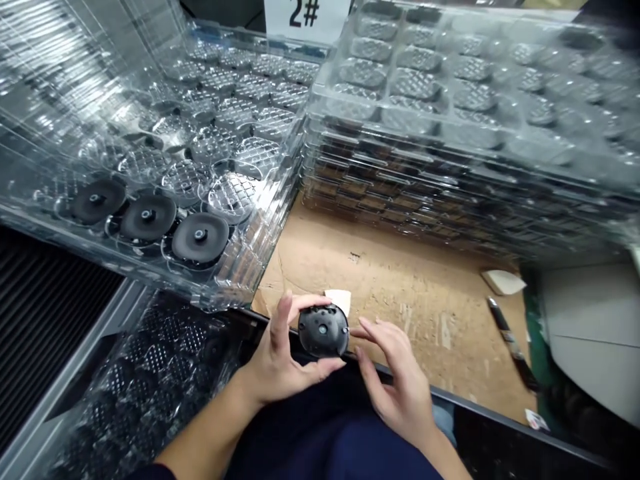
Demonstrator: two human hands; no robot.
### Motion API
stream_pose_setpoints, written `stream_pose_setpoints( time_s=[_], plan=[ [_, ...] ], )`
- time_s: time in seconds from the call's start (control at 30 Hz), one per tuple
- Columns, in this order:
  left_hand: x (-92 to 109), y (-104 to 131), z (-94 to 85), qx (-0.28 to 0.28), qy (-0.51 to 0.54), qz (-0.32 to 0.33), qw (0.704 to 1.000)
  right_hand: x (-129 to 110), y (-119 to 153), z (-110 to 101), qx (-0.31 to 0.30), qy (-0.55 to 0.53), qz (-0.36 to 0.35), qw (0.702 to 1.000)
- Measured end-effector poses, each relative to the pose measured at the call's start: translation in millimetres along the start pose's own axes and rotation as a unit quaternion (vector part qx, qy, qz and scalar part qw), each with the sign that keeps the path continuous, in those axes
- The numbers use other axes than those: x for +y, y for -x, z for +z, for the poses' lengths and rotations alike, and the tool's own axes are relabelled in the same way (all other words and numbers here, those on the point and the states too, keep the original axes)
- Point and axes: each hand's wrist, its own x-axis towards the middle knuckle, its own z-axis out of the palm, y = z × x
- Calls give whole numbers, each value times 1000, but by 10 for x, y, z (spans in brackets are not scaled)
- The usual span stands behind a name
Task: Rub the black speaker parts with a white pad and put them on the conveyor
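My left hand (285, 360) grips a black rounded plastic part (320, 340) by its edge, thumb below and fingers above. A small hub shows at the part's centre, with small raised features near its rim. My right hand (393, 373) is just right of the part, thumb and fingers apart. Its fingertips come close to the part's right edge; whether they touch it I cannot tell. Similar black parts (200, 238) with central posts sit in the front row of a clear plastic tray (235, 267) at the left.
Stacked clear trays (450, 143) stand at the back right of a worn brown board (370, 267). A black marker pen (513, 343) and a pale scrap (504, 282) lie at the right. Another moulded tray (165, 360) is low at the left. A "2#" sign (306, 20) stands behind.
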Motion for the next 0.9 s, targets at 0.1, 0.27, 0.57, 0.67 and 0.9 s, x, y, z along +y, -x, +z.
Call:
stream_pose_setpoints(
  time_s=[0.1,0.27,0.57,0.67,0.9],
  plan=[
    [44,7,32,-8,13,-26,1000,-22,-36,-99,-22,0,-60,998],
    [116,180,35,-85,142,-303,938,-86,8,-118,-60,-10,-26,998],
    [95,1278,-337,83,69,-536,837,-250,231,291,-305,29,-8,952],
    [-21,1667,-760,169,-85,-551,813,-210,274,323,-353,52,-2,934],
    [-689,2245,-1473,205,-336,-508,766,-131,375,481,-412,101,-28,905]
  ],
)
